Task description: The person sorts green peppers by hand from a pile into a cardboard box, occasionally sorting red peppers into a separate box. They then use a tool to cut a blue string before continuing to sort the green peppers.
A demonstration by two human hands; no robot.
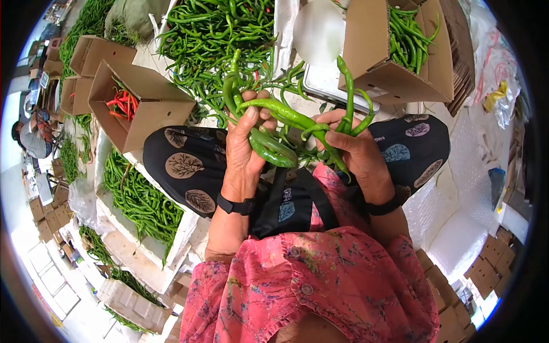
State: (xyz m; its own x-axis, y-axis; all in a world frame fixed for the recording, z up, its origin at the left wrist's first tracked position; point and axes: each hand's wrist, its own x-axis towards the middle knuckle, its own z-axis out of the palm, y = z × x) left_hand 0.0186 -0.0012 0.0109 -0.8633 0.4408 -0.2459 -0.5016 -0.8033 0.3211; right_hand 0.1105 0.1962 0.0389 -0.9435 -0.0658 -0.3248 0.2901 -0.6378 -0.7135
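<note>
My left hand (pixel 247 128) is closed around several long green chili peppers (pixel 231 91), with a broad dark green one (pixel 272 150) lying against its palm side. My right hand (pixel 359 150) is closed on green chili peppers (pixel 347 94) too, some pointing up and others hanging below the fingers. A lighter green chili pepper (pixel 281 112) spans the space between both hands, above my lap. Just beyond the hands, loose green peppers spill from a large heap (pixel 220 31).
To the left, a cardboard box (pixel 163 106) holds red peppers (pixel 122 104). Another cardboard box (pixel 366 63), at upper right, contains green peppers. A white crate (pixel 171 251) of green peppers stands beside my left knee. A person (pixel 35 140) sits far left. Bubble wrap (pixel 452 208) lies at right.
</note>
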